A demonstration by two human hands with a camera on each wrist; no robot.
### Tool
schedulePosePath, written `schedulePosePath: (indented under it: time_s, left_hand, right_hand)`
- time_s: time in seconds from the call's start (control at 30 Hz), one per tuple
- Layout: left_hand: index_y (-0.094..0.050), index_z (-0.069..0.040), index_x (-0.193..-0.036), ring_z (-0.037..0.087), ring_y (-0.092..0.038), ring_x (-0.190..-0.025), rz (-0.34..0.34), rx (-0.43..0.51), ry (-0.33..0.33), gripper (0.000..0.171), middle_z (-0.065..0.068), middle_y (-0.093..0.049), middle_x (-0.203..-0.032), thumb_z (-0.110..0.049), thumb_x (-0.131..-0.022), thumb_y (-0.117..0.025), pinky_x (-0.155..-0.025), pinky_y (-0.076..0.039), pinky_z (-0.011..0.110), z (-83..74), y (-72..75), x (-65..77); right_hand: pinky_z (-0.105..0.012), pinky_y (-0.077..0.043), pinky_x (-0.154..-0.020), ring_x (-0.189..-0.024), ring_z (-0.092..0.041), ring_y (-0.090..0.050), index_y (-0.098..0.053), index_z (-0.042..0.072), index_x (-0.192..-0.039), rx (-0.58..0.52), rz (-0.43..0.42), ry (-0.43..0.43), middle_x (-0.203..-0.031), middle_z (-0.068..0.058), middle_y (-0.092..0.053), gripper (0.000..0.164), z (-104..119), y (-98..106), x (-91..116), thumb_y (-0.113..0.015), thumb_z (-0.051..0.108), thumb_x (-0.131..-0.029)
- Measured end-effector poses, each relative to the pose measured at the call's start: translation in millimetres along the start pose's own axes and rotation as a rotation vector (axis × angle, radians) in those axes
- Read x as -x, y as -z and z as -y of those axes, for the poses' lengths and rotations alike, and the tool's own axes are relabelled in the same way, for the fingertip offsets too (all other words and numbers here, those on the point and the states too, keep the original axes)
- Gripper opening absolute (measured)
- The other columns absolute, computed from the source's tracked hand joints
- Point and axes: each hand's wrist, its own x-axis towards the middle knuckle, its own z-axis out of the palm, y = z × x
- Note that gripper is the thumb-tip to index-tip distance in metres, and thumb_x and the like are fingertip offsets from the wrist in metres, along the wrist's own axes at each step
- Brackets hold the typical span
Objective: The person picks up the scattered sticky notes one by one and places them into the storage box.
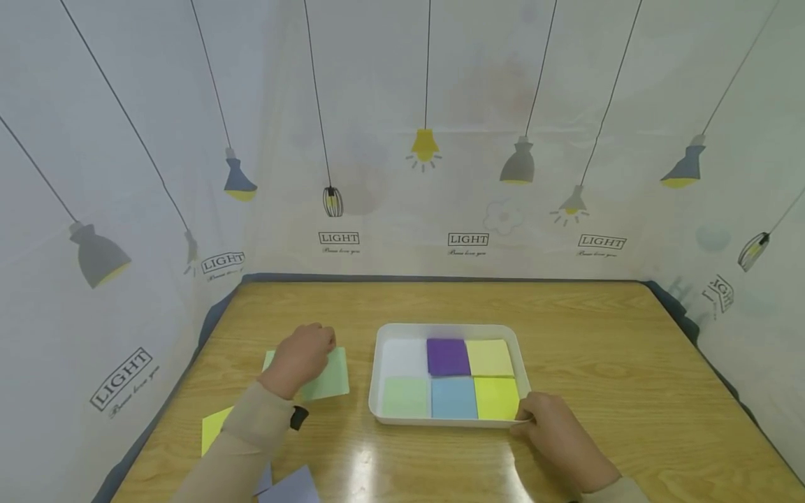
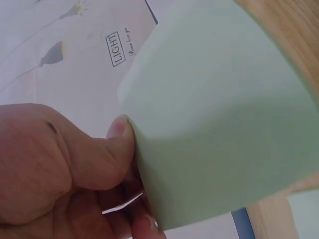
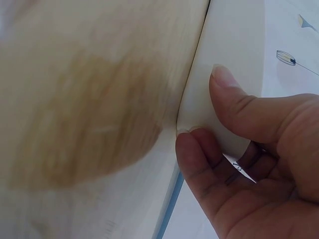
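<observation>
My left hand [image 1: 300, 360], at the left of the tray, pinches a pale green sticky note [image 2: 214, 119] by its edge between thumb and fingers. The note bends slightly in the left wrist view. Another pale green piece [image 2: 306, 214] shows beyond it at the lower right of that view. My right hand [image 1: 556, 429] grips the near right corner of a white tray [image 1: 449, 423], thumb on one side of the wall and fingers on the other. Inside are purple [image 1: 448, 357], pale yellow [image 1: 489, 358], pale green [image 1: 404, 397], blue [image 1: 453, 398] and bright yellow [image 1: 495, 398] squares.
The tray's back left part shows bare white floor. On the wooden table [image 1: 604, 349], a yellow paper [image 1: 215, 427] and bluish-purple papers [image 1: 291, 487] lie near my left forearm, partly hidden by it. A lamp-printed curtain [image 1: 402, 84] encloses the table at the back and sides.
</observation>
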Motion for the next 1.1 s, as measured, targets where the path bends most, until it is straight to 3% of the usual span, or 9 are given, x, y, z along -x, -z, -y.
schedulePosePath:
  time_s: [0.23,0.4,0.73,1.1]
  left_hand:
    - [-0.069,-0.005,-0.109,0.02,-0.055,-0.084,-0.009,0.02,-0.005,0.021,0.01,-0.066,-0.102,-0.012,-0.105,-0.05,-0.071,-0.051,0.035,-11.4,-0.5,-9.3]
    - [-0.07,-0.004,-0.109,0.02,-0.051,-0.08,-0.003,0.066,-0.017,0.022,0.01,-0.064,-0.1,-0.01,-0.105,-0.049,-0.067,-0.048,0.032,-22.9,-1.4,-12.5]
    - [-0.071,-0.007,-0.109,0.019,-0.055,-0.082,-0.015,0.05,-0.03,0.02,0.008,-0.066,-0.101,-0.013,-0.105,-0.052,-0.072,-0.051,0.034,-47.7,1.8,-19.1]
    - [-0.07,-0.006,-0.111,0.02,-0.057,-0.087,-0.002,0.054,-0.058,0.02,0.008,-0.066,-0.102,-0.017,-0.104,-0.054,-0.076,-0.053,0.036,-59.9,2.0,-22.5]
  right_hand:
    - [-0.02,-0.044,-0.058,-0.063,-0.003,-0.046,-0.066,0.012,-0.068,0.013,0.002,0.0,-0.067,0.006,-0.058,0.02,-1.1,-0.7,-0.4,-0.083,0.007,-0.078]
    - [-0.02,-0.044,-0.058,-0.063,-0.003,-0.046,-0.065,0.013,-0.067,0.023,0.007,-0.001,-0.067,0.006,-0.056,0.021,-3.4,-1.7,1.2,-0.084,0.008,-0.076]
    - [-0.019,-0.046,-0.059,-0.065,-0.002,-0.049,-0.067,0.012,-0.07,0.01,0.013,0.024,-0.069,0.007,-0.058,0.018,-4.5,-1.9,0.1,-0.083,0.008,-0.078]
    - [-0.02,-0.045,-0.058,-0.063,-0.001,-0.046,-0.066,0.013,-0.068,0.012,0.005,0.026,-0.068,0.007,-0.056,0.02,-5.6,-3.1,-0.1,-0.084,0.008,-0.077]
